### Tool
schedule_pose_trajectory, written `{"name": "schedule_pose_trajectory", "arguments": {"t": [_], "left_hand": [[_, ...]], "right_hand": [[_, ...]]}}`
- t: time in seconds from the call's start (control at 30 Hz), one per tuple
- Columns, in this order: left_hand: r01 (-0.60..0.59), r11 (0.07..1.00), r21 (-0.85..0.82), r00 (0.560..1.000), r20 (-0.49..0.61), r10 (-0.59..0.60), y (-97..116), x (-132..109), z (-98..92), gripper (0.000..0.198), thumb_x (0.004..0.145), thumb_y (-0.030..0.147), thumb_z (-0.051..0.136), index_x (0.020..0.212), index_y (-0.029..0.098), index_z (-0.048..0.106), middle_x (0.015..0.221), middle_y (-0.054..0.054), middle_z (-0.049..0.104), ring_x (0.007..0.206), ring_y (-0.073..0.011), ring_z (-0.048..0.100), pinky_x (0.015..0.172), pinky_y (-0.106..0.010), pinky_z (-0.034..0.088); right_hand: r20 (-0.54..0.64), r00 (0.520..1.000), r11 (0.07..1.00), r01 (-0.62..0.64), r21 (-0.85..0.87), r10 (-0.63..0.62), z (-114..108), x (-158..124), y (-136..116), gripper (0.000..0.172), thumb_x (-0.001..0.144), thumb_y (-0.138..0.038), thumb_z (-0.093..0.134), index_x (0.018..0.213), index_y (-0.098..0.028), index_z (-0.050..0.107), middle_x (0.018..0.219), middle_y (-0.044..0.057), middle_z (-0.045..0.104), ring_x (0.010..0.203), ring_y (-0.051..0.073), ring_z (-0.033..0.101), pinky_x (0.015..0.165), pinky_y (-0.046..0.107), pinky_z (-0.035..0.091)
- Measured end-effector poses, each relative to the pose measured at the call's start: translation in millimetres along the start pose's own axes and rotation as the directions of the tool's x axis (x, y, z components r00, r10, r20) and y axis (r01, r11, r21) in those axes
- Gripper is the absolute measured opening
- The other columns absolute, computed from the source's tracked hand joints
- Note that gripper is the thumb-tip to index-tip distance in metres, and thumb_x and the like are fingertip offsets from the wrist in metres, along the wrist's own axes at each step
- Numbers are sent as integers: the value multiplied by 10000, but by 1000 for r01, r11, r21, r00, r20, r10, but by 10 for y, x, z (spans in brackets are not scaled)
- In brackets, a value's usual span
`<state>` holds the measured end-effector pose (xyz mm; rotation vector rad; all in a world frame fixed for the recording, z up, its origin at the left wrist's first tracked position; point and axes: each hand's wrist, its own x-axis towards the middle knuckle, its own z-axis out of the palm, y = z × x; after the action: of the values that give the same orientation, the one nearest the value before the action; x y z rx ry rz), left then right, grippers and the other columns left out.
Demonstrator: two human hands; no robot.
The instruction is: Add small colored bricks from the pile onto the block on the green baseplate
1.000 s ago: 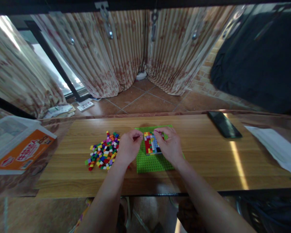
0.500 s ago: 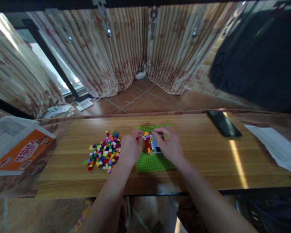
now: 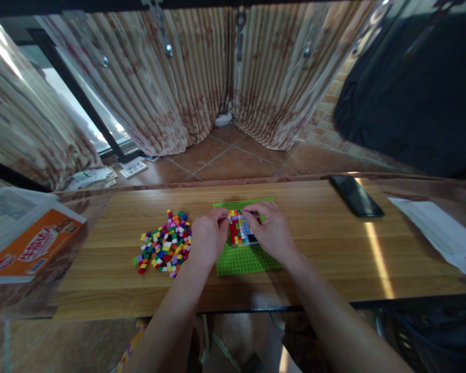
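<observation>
Tub point(image 3: 13, 207): clear plastic with an orange label point(image 3: 39, 241), sitting just off the left end of the wooden table point(image 3: 314, 259).
Papers point(image 3: 91, 177): a loose stack on the far left, past the table, at the foot of a patterned curtain point(image 3: 15, 114); a white card point(image 3: 133, 169) with dark print lies just to their right.
Loose bricks point(image 3: 166, 243): a spread heap of small pieces, red, yellow, white, green, blue, orange and purple, on the left part of the table.
Left hand point(image 3: 209, 233): over the left edge of the baseplate point(image 3: 236, 265), thumb and fingertips drawn together at the far-left corner of the mosaic point(image 3: 236, 233); from here I can't tell whether a brick is pinched there.
Baseplate: green and studded, flat on the middle of the table.
Mosaic: bricks packed side by side on the baseplate, between the hands; red to the left, light blue mid-way, yellow and orange along the far edge.
Right hand point(image 3: 272, 228): covering the mosaic's right part, thumb and forefinger meeting by its far edge; whether they grip anything I can't tell either.
Phone point(image 3: 356, 196): black, lying slantwise at the table's far right.
Sheet point(image 3: 435, 228): white paper off the right end.
</observation>
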<state>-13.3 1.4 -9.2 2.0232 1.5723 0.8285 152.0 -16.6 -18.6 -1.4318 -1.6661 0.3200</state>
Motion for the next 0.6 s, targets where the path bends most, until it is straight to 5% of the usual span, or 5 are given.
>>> {"name": "schedule_pose_trajectory", "arguments": {"t": [0.3,0.6], "left_hand": [[52,992,-112,999,1,-52,-27,32,32,73,812,198,666,880,182,686,850,-55,758,785,-192,711,762,-316,549],[136,908,-397,988,124,-94,-108,92,1,135,726,104,665,849,158,666,785,-33,732,734,-167,690,708,-273,531]], "right_hand": [[-2,1000,1000,-2,15,2,-2,-2,2,131,877,-278,602,836,-229,717,850,56,712,878,232,611,837,385,473],[-10,1000,1000,19,5,-19,6,-3,7,130,882,-257,600,837,-210,712,842,56,711,860,224,605,822,375,467]]}}
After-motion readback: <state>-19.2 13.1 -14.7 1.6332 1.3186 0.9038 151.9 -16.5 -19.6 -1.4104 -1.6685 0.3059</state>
